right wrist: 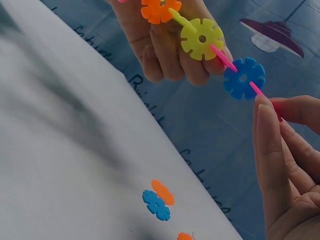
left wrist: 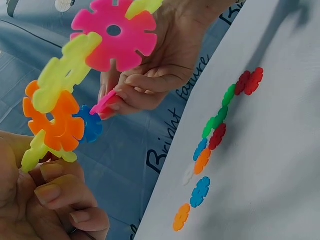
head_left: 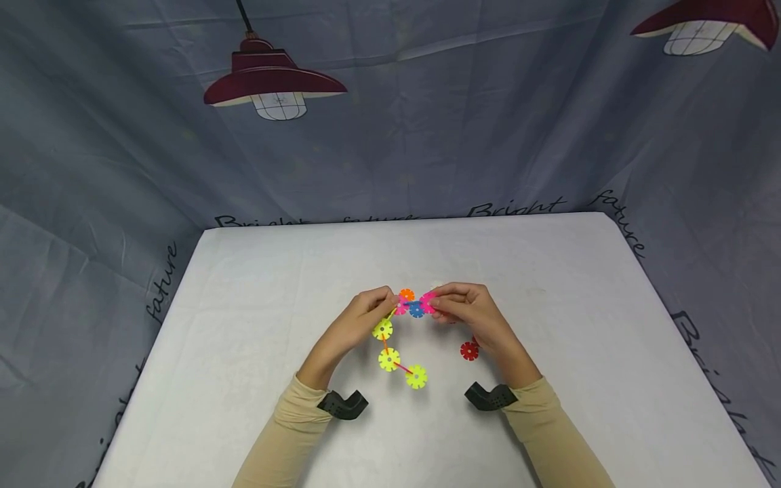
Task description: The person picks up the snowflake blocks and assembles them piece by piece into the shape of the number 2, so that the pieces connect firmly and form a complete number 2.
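Both hands hold a chain of notched plastic discs above the white table. Near the chain's upper left end, my left hand (head_left: 360,315) pinches a yellow disc (left wrist: 32,156) between thumb and fingers. Opposite it, the thumb and fingertips of my right hand (head_left: 478,315) pinch a pink disc (head_left: 428,303), seen edge-on at the rim of a blue disc (right wrist: 244,79) in the right wrist view. From the left hand, linked yellow discs (head_left: 389,359) trail toward the person, joined by edge-on orange and pink ones. My right fingers hide part of the pink disc.
Loose discs lie on the white table (head_left: 293,271), among them a red disc (head_left: 469,350) beside the right wrist, a green disc (left wrist: 217,120) and a blue disc (left wrist: 200,192). Black wrist mounts (head_left: 343,405) project inward from both sleeves. A grey printed curtain (head_left: 390,135) hangs behind.
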